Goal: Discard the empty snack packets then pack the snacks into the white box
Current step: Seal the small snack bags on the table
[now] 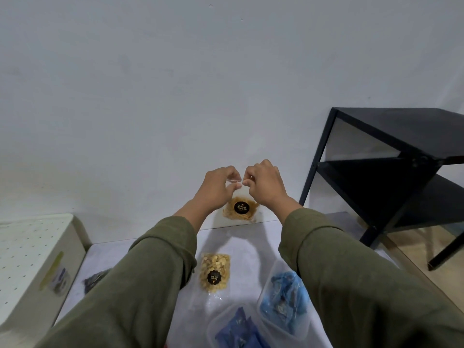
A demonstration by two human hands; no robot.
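Note:
Both hands are raised over the far edge of the table and hold one clear snack bag [239, 209] by its top edge. My left hand [216, 187] pinches the left corner and my right hand [263, 184] pinches the right corner. The bag hangs between them, with brown shredded snack and a round black label at its bottom. A second clear packet [215, 272] of pale yellow pieces with a black label lies flat on the table between my forearms. The white box [32, 259], with a dotted lid, stands at the left edge.
Two clear plastic tubs stand at the near right: one [283, 300] with light blue wrapped snacks, one [238, 330] with dark blue packets. A dark crumpled packet [94, 282] lies by the box. A black metal shelf [391, 172] stands on the wooden floor at the right.

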